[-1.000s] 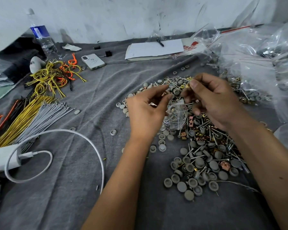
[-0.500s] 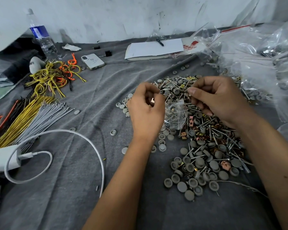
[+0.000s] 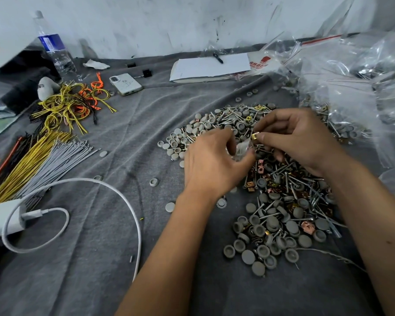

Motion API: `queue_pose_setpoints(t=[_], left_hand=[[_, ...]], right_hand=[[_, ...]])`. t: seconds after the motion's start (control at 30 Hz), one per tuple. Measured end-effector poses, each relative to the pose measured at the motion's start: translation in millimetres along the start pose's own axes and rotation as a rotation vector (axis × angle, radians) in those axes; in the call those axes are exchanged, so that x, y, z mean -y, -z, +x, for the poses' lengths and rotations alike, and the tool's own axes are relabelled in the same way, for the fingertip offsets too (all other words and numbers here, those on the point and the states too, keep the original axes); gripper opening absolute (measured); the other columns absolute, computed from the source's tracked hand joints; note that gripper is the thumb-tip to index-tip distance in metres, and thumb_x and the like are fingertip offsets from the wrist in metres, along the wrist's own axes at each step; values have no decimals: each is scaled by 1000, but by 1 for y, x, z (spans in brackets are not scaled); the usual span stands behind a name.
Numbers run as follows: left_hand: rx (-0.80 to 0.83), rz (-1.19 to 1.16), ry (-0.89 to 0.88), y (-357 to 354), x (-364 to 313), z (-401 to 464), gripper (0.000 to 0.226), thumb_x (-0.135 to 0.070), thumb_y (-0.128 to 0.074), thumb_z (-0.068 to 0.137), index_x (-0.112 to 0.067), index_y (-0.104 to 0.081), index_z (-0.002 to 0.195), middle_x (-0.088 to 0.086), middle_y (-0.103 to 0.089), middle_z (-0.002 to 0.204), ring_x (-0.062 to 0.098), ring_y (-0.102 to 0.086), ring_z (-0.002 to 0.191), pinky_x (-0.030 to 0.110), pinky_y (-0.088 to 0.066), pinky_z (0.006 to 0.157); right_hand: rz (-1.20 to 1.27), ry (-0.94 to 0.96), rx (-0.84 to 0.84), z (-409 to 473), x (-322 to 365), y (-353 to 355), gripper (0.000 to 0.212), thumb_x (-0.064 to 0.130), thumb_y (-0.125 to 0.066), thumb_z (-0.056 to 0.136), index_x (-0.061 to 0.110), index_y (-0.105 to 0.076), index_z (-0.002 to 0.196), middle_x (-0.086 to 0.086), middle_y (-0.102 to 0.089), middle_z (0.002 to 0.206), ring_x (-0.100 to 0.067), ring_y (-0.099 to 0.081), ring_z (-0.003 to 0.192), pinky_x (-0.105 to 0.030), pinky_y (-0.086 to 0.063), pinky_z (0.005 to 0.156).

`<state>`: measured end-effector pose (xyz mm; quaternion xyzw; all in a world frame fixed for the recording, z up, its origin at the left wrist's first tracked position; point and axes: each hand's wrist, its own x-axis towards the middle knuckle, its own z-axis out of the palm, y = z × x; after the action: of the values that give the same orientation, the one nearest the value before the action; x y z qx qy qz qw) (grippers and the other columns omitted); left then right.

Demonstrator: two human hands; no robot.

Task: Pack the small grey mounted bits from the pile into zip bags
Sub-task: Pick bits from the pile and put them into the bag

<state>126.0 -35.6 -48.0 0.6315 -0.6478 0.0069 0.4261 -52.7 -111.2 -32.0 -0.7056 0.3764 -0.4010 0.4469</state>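
Note:
A big pile of small grey round bits [image 3: 271, 226], screws and brass clips is spread over the grey cloth [image 3: 96, 258], right of centre. Over the pile's middle, my left hand [image 3: 212, 163] holds a small clear zip bag [image 3: 242, 148] between thumb and fingers. My right hand [image 3: 299, 140] is just to its right, pinching a small brass clip [image 3: 255, 135] at the bag's mouth. What lies inside the bag is hard to make out.
A heap of clear zip bags [image 3: 356, 71] fills the right side. At the back lie a notepad with pen [image 3: 210, 67], a phone [image 3: 126, 84] and a water bottle [image 3: 55, 49]. Wire bundles [image 3: 55, 137] and a white charger cable [image 3: 78, 185] occupy the left.
Both hands have sunk lower onto the pile. My left hand has uncurled around the bag, and my right hand now pinches a brass clip at the bag's mouth.

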Motion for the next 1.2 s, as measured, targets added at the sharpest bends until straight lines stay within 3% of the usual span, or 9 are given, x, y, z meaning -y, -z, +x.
queue_pose_setpoints(t=[0.23,0.3,0.4,0.6,0.83,0.93,1.03,1.13,1.2], left_hand=[[12,-262,170,-4,8,2,27,-20,-63,84,-19,-59,57,-6,-51,44,7,-39,40,26,-34,42],[8,-299,157,-5,6,2,26,-18,-64,84,-20,-60,58,-8,-50,43,5,-39,39,22,-32,41],[-6,-299,154,-7,7,2,23,-22,-61,83,-17,-63,60,-3,-56,45,6,-43,41,27,-37,43],[-93,-357,165,-8,10,5,28,-24,-62,79,-28,-51,53,-11,-47,45,7,-39,44,25,-32,47],[-145,-369,158,-9,13,6,30,-22,-64,83,-29,-53,56,-13,-41,45,7,-37,46,27,-34,49],[-157,-405,145,-9,12,6,27,-31,-61,95,-23,-61,69,-14,-47,50,5,-42,49,26,-35,51],[-161,-497,95,-7,7,3,28,-43,-50,104,-18,-61,97,-14,-56,60,3,-49,51,18,-36,53],[-170,-509,20,-7,3,1,38,-48,-42,106,-15,-52,124,-15,-61,66,1,-56,57,12,-37,55],[-164,-513,-23,-7,2,1,48,-49,-41,105,-13,-46,136,-5,-67,71,7,-63,66,18,-46,61]], right_hand=[[-36,87,101,-4,6,0,15,7,-83,81,12,-78,94,-7,-77,80,-18,-71,63,-20,-50,46],[-115,118,151,-4,7,-2,18,7,-84,79,15,-79,94,-2,-78,82,-12,-74,70,-18,-57,57],[-233,155,150,-3,7,-8,24,6,-88,76,22,-78,90,1,-78,84,-14,-75,77,-28,-63,74],[-302,187,132,-3,4,-13,22,13,-91,73,25,-76,83,11,-76,80,-6,-73,73,-29,-63,72],[-238,214,107,-3,4,-13,19,4,-84,82,19,-80,93,9,-78,86,-2,-75,78,-15,-57,69],[-194,226,-9,-3,5,-15,14,6,-81,86,17,-78,94,6,-77,85,-10,-76,81,-27,-63,69],[-170,295,-109,-6,10,-22,9,12,-78,91,16,-77,99,5,-76,86,-14,-74,80,-37,-64,72],[-271,445,-88,-8,16,-29,14,18,-80,90,14,-77,103,5,-73,91,-15,-70,82,-36,-59,73],[-396,530,-41,-8,16,-33,20,21,-82,88,10,-77,104,2,-68,90,-17,-64,82,-32,-53,73]])
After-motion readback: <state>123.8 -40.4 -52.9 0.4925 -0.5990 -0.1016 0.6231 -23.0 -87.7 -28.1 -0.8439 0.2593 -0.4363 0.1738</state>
